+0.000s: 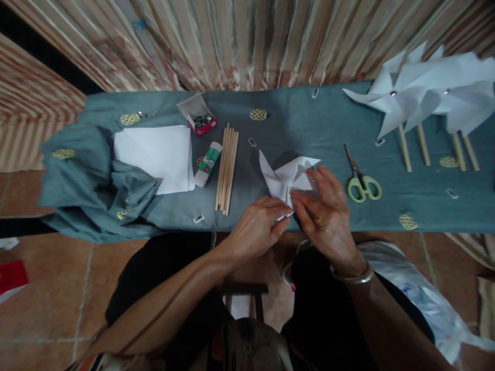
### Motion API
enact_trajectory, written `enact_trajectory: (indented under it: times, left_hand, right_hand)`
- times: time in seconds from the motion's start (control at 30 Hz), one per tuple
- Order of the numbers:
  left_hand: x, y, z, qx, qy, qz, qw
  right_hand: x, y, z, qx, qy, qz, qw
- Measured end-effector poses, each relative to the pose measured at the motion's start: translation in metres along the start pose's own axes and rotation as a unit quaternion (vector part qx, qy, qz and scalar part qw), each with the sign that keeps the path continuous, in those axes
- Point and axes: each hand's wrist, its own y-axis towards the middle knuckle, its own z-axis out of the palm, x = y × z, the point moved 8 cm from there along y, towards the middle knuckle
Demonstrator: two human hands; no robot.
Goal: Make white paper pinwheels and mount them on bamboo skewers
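Note:
A white paper pinwheel (299, 168), its blades partly curled, lies at the front of the cloth-covered table between my hands. My left hand (260, 225) pinches its near edge with thumb and fingers. On the other side my right hand (328, 216) closes thumb and fingertips on the paper near the middle, its other fingers bent over the right blade. The fingers cover part of the near blades. To the right of that hand lie scissors (361, 180) with green handles. A bundle of several wooden sticks (227, 170) rests to the left of the paper.
Left of the sticks are a glue stick (209, 164), a red box of metal pins (201, 121) and a stack of white paper (158, 154). Finished pinwheels (410, 98) on sticks lie at the far right. A pleated curtain (247, 41) hangs behind the table.

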Motion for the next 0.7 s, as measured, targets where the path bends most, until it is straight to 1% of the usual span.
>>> enact_trajectory:
  times: [0.13,0.23,0.33,0.5,0.7]
  left_hand:
    - [0.0011,0.0012,-0.0002,0.0,-0.009,-0.007,1.0]
    - [0.0018,0.0021,0.0,-0.001,-0.014,-0.009,1.0]
    - [0.0032,0.0029,0.0001,-0.002,-0.02,-0.015,1.0]
    - [0.0047,0.0043,0.0006,0.001,-0.025,-0.022,0.999]
    - [0.0045,0.0054,-0.001,-0.01,-0.031,-0.023,0.999]
  right_hand:
    - [-0.0011,-0.0007,0.001,0.005,0.002,0.019,1.0]
    - [-0.0006,-0.0013,0.0017,0.003,-0.001,0.017,1.0]
    - [0.0,-0.0022,0.0026,-0.008,-0.022,0.001,1.0]
    - [0.0042,-0.0039,0.0012,-0.05,-0.045,-0.051,0.996]
    - [0.0026,-0.0038,0.0039,-0.039,-0.05,-0.051,0.997]
